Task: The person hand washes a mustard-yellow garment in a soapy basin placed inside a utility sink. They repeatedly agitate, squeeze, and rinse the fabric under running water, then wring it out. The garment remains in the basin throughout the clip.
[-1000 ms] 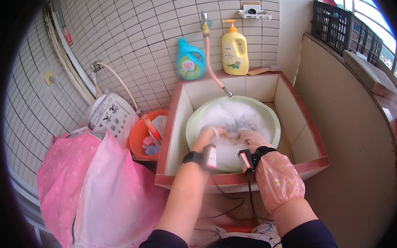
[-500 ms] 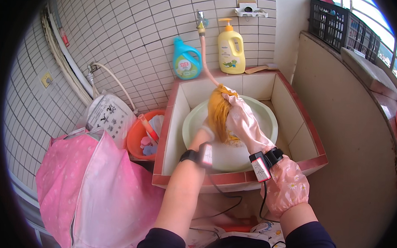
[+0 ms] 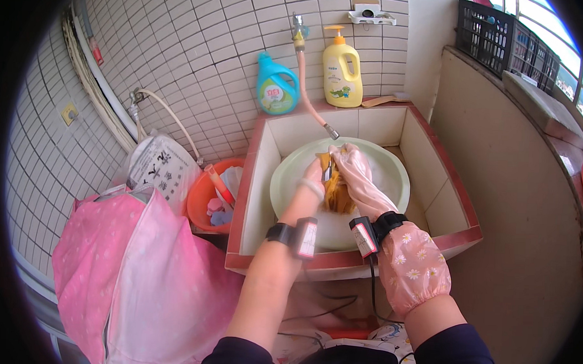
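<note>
Over the pale green basin (image 3: 285, 182) of sudsy water, my left hand (image 3: 315, 173) and my right hand (image 3: 349, 161), in a pink glove, are closed on a mustard-yellow cloth (image 3: 337, 199), which hangs between them into the basin. A small dark-and-light part of it shows between my hands. The basin sits inside a tiled sink (image 3: 463, 204) with a red rim. A pink hose (image 3: 310, 111) ends in a metal nozzle just above my hands. Both wrists carry strapped devices with cables.
A blue bottle (image 3: 278, 92) and a yellow pump bottle (image 3: 342, 74) stand on the back rim. An orange bucket (image 3: 198, 201), a white sack (image 3: 157, 164) and a pink cover (image 3: 109, 252) are at left. A black crate (image 3: 482, 41) rests on the right ledge.
The yellow cloth came up out of the suds in my right hand, and has since been lowered toward me, with my left hand moved up onto it.
</note>
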### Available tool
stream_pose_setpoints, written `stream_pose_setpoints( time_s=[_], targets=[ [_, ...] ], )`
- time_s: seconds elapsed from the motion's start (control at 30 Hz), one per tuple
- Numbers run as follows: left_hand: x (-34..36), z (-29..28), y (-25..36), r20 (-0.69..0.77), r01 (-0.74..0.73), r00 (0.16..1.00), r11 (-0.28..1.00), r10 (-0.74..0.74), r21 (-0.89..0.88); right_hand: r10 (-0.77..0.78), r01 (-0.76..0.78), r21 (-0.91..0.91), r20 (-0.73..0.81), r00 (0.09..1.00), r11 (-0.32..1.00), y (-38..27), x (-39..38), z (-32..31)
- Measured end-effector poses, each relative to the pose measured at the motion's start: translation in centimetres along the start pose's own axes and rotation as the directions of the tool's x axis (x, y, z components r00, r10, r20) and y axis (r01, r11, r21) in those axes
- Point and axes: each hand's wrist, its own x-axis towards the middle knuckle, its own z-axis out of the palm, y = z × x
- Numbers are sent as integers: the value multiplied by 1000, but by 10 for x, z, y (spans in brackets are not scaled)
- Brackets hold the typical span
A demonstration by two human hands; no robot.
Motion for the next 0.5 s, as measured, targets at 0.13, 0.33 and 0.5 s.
stream_pose_setpoints(
  time_s=[0.13, 0.33, 0.5],
  targets=[
    [7, -17, 12, -106, -31, 994, 998, 37, 57, -28, 22, -82, -71, 997, 996, 45, 16, -19],
    [32, -52, 15, -292, 69, 954, 998, -69, -13, -185, 202, -191, 103, 977, 961, 93, 33, -16],
    [37, -75, 16, -358, 223, 896, 963, -263, -149, -293, 561, -358, 580, 760, 747, 115, 28, -13]
  ],
)
